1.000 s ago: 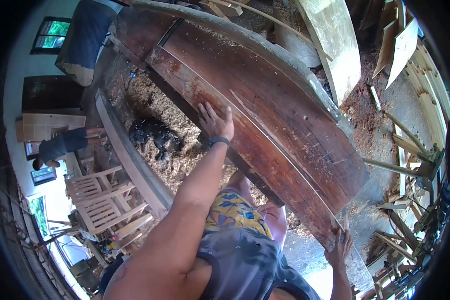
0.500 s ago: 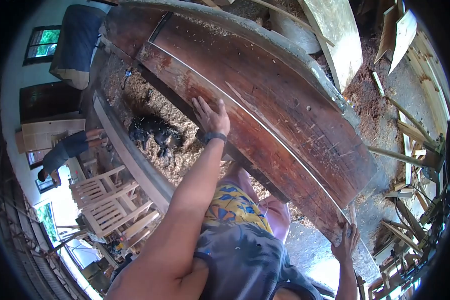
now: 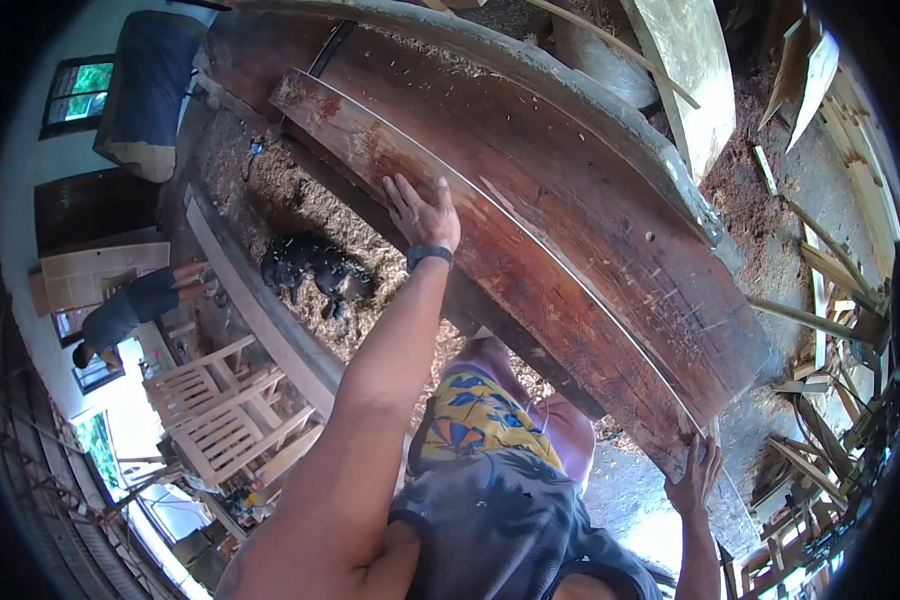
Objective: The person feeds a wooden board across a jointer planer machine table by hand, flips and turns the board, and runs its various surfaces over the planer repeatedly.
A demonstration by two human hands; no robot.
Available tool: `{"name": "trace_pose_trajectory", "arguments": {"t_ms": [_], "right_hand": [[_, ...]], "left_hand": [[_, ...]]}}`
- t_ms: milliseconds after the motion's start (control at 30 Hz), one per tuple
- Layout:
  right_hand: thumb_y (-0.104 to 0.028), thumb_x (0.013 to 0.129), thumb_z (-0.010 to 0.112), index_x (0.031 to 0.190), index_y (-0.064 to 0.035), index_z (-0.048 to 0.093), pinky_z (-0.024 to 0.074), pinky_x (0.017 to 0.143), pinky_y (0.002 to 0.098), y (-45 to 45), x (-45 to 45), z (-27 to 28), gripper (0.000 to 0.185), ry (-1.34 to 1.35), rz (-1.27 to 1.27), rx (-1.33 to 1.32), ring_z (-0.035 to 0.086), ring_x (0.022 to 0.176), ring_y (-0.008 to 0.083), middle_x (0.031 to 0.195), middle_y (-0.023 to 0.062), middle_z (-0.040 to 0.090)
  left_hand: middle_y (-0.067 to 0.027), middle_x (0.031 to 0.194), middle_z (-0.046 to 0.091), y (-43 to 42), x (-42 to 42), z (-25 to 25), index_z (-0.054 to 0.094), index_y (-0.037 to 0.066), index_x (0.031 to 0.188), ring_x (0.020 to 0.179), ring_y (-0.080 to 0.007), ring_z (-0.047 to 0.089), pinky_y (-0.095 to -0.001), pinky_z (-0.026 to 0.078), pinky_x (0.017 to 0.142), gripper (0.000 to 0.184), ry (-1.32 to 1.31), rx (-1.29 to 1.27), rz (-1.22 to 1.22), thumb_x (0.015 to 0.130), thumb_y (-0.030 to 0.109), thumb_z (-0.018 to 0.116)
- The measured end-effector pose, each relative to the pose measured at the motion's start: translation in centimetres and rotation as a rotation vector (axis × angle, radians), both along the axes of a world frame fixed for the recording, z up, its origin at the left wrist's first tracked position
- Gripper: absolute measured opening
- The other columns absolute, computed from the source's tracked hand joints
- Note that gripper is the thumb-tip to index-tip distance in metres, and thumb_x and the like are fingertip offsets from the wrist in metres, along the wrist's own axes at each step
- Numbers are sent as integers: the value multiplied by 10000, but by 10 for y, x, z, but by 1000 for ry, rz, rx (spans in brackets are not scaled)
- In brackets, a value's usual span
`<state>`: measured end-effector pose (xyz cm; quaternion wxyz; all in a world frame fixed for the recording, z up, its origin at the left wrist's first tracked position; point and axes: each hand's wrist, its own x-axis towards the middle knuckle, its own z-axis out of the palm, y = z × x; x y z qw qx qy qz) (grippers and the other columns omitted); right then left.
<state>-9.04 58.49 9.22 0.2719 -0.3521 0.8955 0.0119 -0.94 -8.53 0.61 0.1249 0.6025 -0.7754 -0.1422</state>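
A long reddish-brown plank (image 3: 530, 270) with a pale upper edge lies diagonally over a wider, dark red-brown board (image 3: 580, 180). My left hand (image 3: 425, 212), a dark band at its wrist, rests palm down on the plank's face, left of its middle. Its fingers are stretched out and the thumb is spread. At the plank's lower right end, my right hand (image 3: 694, 480) curls its fingers over the tip; its thumb side is partly hidden. A dark timber (image 3: 480, 330) runs beneath the plank's near edge.
A black dog (image 3: 315, 268) lies on wood shavings left of the plank. A long curved beam (image 3: 260, 290) and slatted wooden pieces (image 3: 220, 415) are beyond it. Another person (image 3: 130, 310) bends at the far left. Wood scraps (image 3: 810, 460) lie at right.
The plank and both hands have shifted slightly toward the upper left relative to the wide board beneath. The view has shifted a little. Both hands keep their places on the plank.
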Motion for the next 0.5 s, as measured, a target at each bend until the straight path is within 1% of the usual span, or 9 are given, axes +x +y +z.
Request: {"name": "trace_pose_trajectory", "arguments": {"t_ms": [267,400,500], "right_hand": [[-161,636,857,1594,-103,315,273,1147,681,-25,5,-2,1102,-4,-19,15,316,1404,550,1538,317,308],[-155,631,855,1599,-122,318,275,1141,683,-42,7,-2,1107,4,-4,-12,305,1417,549,1554,319,292],[-146,633,846,1599,-139,324,278,1136,688,-52,11,-6,1098,20,-5,-34,308,1416,556,1558,324,291]], "left_hand": [[-218,1712,157,-33,0,-2,239,-13,1620,1570,-396,188,-483,195,1282,899,23,4,-4,1019,607,487],[-207,1711,177,-51,-2,0,244,2,1624,1564,-402,209,-495,206,1278,882,-18,-14,3,1021,598,486],[-202,1702,215,-66,-1,-5,288,9,1612,1557,-412,220,-509,197,1278,864,-24,-56,0,1017,607,477]]}}
